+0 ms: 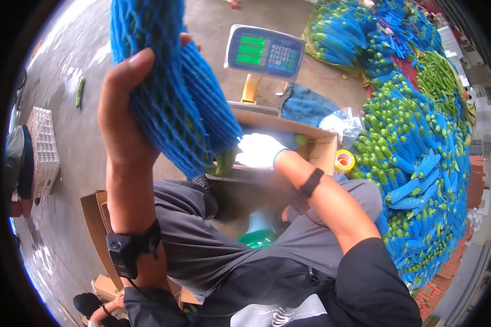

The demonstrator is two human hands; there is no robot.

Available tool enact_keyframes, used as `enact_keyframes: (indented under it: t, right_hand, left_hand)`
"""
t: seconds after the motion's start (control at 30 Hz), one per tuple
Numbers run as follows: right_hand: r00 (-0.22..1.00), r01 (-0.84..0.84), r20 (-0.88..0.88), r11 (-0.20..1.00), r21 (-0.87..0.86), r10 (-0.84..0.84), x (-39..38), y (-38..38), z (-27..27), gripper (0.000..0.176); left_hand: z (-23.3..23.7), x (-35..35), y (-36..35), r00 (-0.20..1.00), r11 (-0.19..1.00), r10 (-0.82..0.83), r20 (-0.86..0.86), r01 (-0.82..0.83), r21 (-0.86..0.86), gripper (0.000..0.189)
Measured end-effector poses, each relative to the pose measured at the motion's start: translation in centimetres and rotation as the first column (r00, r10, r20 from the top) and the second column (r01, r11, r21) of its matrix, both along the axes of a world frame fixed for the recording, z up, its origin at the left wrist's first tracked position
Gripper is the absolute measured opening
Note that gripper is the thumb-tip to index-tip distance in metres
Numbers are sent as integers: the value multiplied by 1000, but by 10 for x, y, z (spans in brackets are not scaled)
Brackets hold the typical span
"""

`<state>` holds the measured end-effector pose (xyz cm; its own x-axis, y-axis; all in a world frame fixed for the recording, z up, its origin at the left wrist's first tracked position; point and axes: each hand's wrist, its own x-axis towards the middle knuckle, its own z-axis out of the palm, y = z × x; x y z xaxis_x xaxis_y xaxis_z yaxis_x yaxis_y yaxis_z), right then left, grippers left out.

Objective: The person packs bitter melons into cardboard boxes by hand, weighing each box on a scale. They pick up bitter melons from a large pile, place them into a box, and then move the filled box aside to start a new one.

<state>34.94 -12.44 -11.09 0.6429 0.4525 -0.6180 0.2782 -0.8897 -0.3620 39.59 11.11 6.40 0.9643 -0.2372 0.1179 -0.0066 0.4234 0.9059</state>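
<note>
My bare left hand (pixel 128 109) is closed around several green gourds in blue foam net sleeves (pixel 172 92), raised close to the camera. Out of the lower end of one sleeve pokes a bare green gourd tip (pixel 226 162). My right hand (pixel 262 151), in a white glove, reaches over the cardboard box (pixel 324 150) in front of my knees. Its fingertips point left, right beside that gourd tip; bright glare washes out the glove, but the fingers look slightly apart. Inside the box, part of another sleeved gourd (pixel 300 140) shows behind the glove.
A digital scale (pixel 264 52) stands behind the box. To the right lies a large heap of sleeved gourds (pixel 414 163), with yellow tape (pixel 344 160) and a plastic bag (pixel 341 126) nearer. White crates (pixel 42 152) and a person (pixel 19 169) are at left, another person (pixel 95 308) at lower left.
</note>
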Motion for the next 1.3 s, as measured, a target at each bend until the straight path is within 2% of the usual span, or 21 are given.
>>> enact_keyframes:
  t: [0.07, 0.1, 0.17, 0.33, 0.4, 0.43, 0.47, 0.53, 0.63, 0.8, 0.83, 0.9, 0.93, 1.0, 1.03, 1.1, 1.13, 1.17, 1.2, 1.27, 1.3]
  right_hand:
    - [990, 47, 122, 977, 207, -74, -19, -19, 2, 55]
    - [988, 59, 125, 976, 209, -86, -28, -28, 11, 55]
    - [990, 27, 116, 927, 375, -76, -43, -45, 32, 56]
    - [983, 122, 71, 889, 442, -170, -67, -75, 77, 56]
    - [935, 342, -89, 813, 472, -342, -74, -78, 96, 55]
    - [884, 459, -202, 707, 537, -421, -79, -79, 97, 53]
    - [884, 459, -199, 705, 540, -423, -83, -78, 98, 53]
    - [807, 566, -313, 505, 651, -501, -91, -75, 98, 52]
    - [794, 570, -334, 432, 699, -508, -98, -67, 108, 52]
    - [826, 501, -231, 482, 719, -515, -102, -59, 107, 54]
    - [838, 460, -155, 525, 716, -523, -100, -60, 105, 55]
    - [826, 455, -80, 577, 679, -558, -94, -62, 88, 57]
    - [785, 573, -193, 571, 587, -589, -84, -67, 82, 58]
    - [805, 467, 128, 752, 465, -579, -67, -77, 41, 53]
    - [806, 465, 132, 754, 464, -578, -58, -81, 18, 53]
    - [889, 343, 234, 910, 232, -394, -41, -83, -35, 48]
    - [905, 344, 196, 920, 188, -379, -37, -82, -62, 44]
    - [944, 325, 62, 946, 14, -325, -27, -73, -70, 40]
    - [960, 275, -28, 958, -74, -278, -24, -69, -93, 44]
    - [963, 209, -139, 968, -141, -229, -24, -58, -123, 51]
    - [940, 279, -164, 950, -140, -300, -27, -51, -124, 54]
  left_hand:
    - [-4, 3, 3, 1000, 1000, -16, 21, 16, 8, 73]
    - [-5, 3, 5, 1000, 1000, -21, 21, 21, -1, 73]
    - [-4, 5, 8, 998, 999, -35, 53, 35, 8, 73]
    - [-5, -4, -8, 995, 999, -38, 89, 38, -6, 75]
    - [-2, -12, -18, 996, 997, -73, 53, 73, 17, 76]
    - [-2, -15, -22, 992, 993, -115, 48, 113, 34, 78]
    - [-2, -17, -25, 992, 993, -117, 52, 115, 36, 78]
    - [-4, -21, -29, 975, 972, -224, -5, 224, 76, 79]
    - [-2, -26, -39, 966, 962, -258, -29, 259, 86, 84]
    - [0, -28, -39, 950, 944, -312, -22, 313, 105, 87]
    - [-2, -27, -38, 952, 948, -305, -13, 305, 93, 86]
    - [-4, -25, -31, 957, 952, -290, -21, 290, 101, 85]
    - [-5, -24, -27, 961, 955, -277, -8, 276, 110, 84]
    - [-6, -24, -25, 966, 958, -258, -4, 256, 127, 83]
    - [-5, -23, -25, 977, 968, -212, -2, 210, 136, 83]
    - [-4, -21, -24, 988, 977, -157, 6, 154, 147, 83]
    - [-5, -20, -23, 989, 981, -146, -16, 147, 127, 83]
    - [-6, -19, -21, 990, 984, -135, -40, 139, 110, 82]
    - [-7, -17, -18, 991, 985, -128, -33, 131, 115, 82]
    - [-10, -16, -14, 989, 990, -114, -97, 122, 77, 80]
    - [-9, -16, -14, 991, 992, -95, -95, 103, 79, 79]
